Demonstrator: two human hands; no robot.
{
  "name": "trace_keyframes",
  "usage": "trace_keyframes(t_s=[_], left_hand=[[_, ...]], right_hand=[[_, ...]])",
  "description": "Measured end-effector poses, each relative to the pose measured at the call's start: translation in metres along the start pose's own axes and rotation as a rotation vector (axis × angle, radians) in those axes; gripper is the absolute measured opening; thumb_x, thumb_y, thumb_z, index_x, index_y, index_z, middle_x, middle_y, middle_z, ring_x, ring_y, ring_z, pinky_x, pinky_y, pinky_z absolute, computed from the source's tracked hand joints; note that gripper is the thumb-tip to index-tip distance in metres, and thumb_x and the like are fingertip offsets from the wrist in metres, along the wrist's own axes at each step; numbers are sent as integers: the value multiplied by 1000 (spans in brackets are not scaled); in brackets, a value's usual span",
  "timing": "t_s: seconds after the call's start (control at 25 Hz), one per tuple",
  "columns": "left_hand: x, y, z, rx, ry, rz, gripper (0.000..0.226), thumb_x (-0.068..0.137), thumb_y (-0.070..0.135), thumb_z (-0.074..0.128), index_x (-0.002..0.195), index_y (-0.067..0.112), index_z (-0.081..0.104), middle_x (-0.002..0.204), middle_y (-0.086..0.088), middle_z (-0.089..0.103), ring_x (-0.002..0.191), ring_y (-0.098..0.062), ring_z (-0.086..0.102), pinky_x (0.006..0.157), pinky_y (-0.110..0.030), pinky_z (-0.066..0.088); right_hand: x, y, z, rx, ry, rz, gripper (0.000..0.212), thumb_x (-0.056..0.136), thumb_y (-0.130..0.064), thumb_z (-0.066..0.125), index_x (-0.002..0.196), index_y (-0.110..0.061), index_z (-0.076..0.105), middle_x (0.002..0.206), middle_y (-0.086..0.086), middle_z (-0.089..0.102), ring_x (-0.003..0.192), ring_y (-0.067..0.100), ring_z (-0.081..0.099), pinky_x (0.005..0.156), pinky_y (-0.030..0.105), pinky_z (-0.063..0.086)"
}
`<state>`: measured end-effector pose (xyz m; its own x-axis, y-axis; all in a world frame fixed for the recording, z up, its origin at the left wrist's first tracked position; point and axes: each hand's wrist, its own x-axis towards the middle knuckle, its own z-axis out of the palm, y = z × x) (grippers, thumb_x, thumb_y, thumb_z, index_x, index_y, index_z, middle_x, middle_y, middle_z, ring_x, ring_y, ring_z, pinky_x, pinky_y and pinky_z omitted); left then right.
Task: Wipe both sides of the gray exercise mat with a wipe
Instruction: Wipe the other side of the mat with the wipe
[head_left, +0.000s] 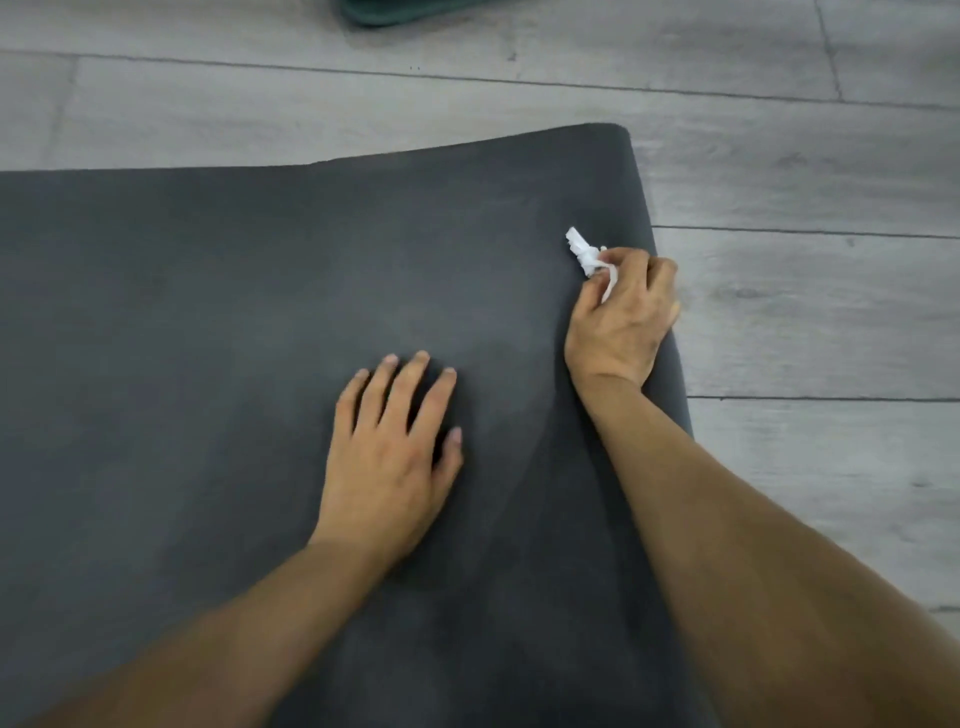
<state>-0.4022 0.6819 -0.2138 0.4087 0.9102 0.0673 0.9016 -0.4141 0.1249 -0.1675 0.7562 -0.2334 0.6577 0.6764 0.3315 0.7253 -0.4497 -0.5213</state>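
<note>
- The gray exercise mat lies flat on the gray plank floor, filling the left and centre of the frame; its far edge runs across the upper middle and its right edge slants down the right side.
- The mat's rounded corner sits at upper centre-right.
- The right hand rests at the mat's right edge, fingers curled and pinching a crumpled white wipe against the surface.
- The left hand lies flat at centre, fingers spread, pressing the mat.
- Bare floor stretches beyond the far and right edges.
- A dark green object is cut off at the top.
</note>
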Motion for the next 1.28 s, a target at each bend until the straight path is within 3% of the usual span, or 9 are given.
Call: trace_keyframes(t_s=[0.12, 0.28, 0.44, 0.52, 0.6, 0.8, 0.88, 1.04, 1.28], left_hand=[[-100, 16, -8, -41, -143, -53, 73, 95, 48, 42, 160, 19, 29, 169, -8, 20, 155, -33, 19, 122, -58, 21], [-107, 12, 1, -6, -156, -81, 76, 89, 50, 42, 160, 23, 28, 169, -4, 20, 155, -32, 19, 123, -58, 21], [-109, 12, 6, 12, -137, -76, 74, 89, 50, 42, 157, 21, 37, 168, -5, 23, 155, -32, 20, 123, -57, 21], [-109, 11, 7, 17, -119, -80, 74, 89, 51, 41, 158, 23, 35, 168, -4, 23, 155, -31, 21, 123, -57, 21], [-107, 12, 6, 38, -105, -76, 75, 90, 51, 40, 159, 25, 32, 168, -3, 23, 155, -31, 22, 123, -56, 22], [-108, 14, 6, 45, -62, -83, 74, 89, 50, 40, 158, 24, 34, 167, -3, 25, 154, -31, 24, 123, -56, 22], [-105, 11, 8, 40, -60, -84, 74, 89, 51, 40, 158, 24, 35, 167, -4, 25, 154, -31, 23, 123, -56, 21], [-108, 11, 8, 25, -71, -87, 72, 91, 53, 38, 156, 22, 40, 167, -5, 26, 155, -30, 20, 124, -55, 19], [-106, 13, 6, 50, -65, -92, 75, 90, 54, 37, 159, 26, 33, 166, -4, 28, 153, -32, 24, 124, -53, 18]], right_hand=[[0, -2, -2, -38, -6, -44, 18, 92, -23, 49, 104, -21, 63, 103, 4, 56, 87, 24, 55, 83, 36, 35], [-8, -10, -6, -173, -52, -24, 21, 93, -21, 50, 105, -22, 67, 99, 4, 58, 91, 24, 56, 84, 33, 31], [-102, -108, 4, -33, -447, -597, 15, 86, -16, 57, 96, -17, 68, 95, 5, 60, 83, 28, 59, 74, 38, 34], [-86, -103, 0, -151, -399, -870, 18, 86, -18, 49, 88, -19, 66, 87, 4, 62, 77, 27, 60, 67, 37, 36], [-29, -50, -19, -284, -275, -706, 28, 84, -18, 38, 82, -16, 66, 81, 10, 63, 74, 33, 61, 62, 39, 40], [7, -6, -45, -405, -278, -32, 23, 95, -6, 43, 113, -8, 56, 118, 15, 56, 110, 33, 52, 90, 39, 39], [-39, -67, -31, -244, -372, -100, 23, 98, -9, 40, 116, -10, 55, 119, 11, 56, 109, 30, 55, 89, 36, 42], [-106, -100, -46, -199, -681, -806, 21, 90, -12, 55, 111, -13, 56, 113, 9, 56, 100, 30, 55, 82, 38, 41], [-7, 11, -78, -497, -334, -73, 24, 95, -5, 44, 117, -7, 52, 120, 18, 54, 109, 36, 54, 89, 41, 41]])
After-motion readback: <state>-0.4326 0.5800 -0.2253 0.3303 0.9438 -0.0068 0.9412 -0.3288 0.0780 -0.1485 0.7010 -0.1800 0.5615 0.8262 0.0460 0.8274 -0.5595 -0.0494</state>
